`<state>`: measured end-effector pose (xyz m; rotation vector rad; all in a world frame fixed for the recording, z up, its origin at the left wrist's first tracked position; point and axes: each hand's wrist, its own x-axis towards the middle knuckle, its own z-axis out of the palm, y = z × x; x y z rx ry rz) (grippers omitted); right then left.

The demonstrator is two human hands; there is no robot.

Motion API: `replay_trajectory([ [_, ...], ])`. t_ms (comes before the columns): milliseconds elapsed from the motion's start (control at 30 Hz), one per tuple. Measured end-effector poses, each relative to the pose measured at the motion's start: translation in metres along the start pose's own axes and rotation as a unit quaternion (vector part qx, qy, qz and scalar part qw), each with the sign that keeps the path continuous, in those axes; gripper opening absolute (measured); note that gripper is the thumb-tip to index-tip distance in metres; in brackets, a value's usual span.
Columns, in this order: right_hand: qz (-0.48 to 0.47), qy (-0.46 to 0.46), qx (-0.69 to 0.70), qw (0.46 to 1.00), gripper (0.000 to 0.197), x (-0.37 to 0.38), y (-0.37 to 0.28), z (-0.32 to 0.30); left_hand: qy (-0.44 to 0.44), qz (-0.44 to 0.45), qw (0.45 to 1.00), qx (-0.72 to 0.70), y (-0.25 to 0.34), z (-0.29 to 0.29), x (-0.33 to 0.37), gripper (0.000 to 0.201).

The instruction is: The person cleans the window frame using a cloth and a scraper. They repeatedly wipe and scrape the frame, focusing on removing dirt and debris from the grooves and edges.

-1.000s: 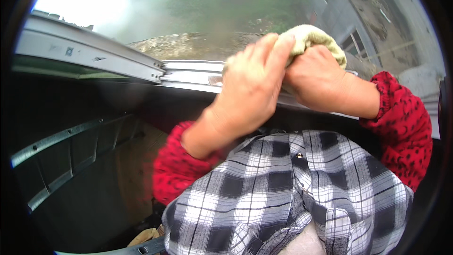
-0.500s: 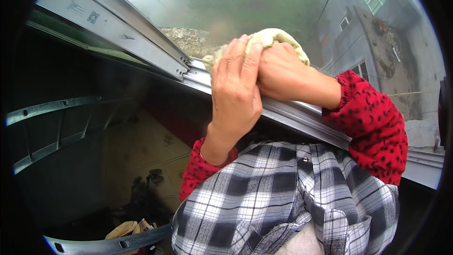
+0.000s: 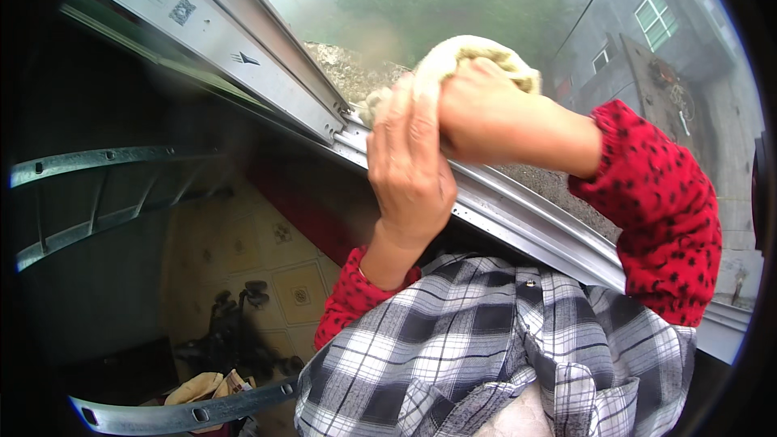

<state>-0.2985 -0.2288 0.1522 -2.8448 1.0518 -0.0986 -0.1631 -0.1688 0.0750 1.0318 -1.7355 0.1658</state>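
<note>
A pale yellow cloth [image 3: 461,49] is bunched up between my two hands, over the silver window sill track [image 3: 518,209]. My left hand [image 3: 410,163] wraps over its left part, back of the hand upward and fingers pointing away from me. Pressed against it, my right hand [image 3: 488,113] grips the cloth from the right, with its wrist bent and slightly blurred. A fold of the cloth loops up around the right knuckles, and a small end sticks out left of my left fingers. Both palms are hidden.
A silver window frame [image 3: 218,36] slants in from the upper left. Metal ladder-like rails [image 3: 105,159] curve at left above a tiled floor [image 3: 299,295] with a dark object [image 3: 235,328]. Outside stand a grey building [image 3: 704,81] and trees [image 3: 421,0].
My right hand and forearm have shifted right and turned, with the elbow farther out. The cloth's loop has risen around the right hand. The whole view has shifted slightly.
</note>
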Motion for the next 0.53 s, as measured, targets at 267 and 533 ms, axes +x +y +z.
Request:
replay_trajectory([
  [267,0.041,-0.067,-0.020,0.997,0.013,-0.078,-0.020,-0.038,0.023,0.048,0.983,-0.173,0.036,0.007,-0.005,0.046],
  [533,0.038,0.061,0.049,0.996,0.016,-0.029,-0.026,0.015,0.034,0.051,0.995,-0.076,-0.007,-0.008,-0.010,0.049],
])
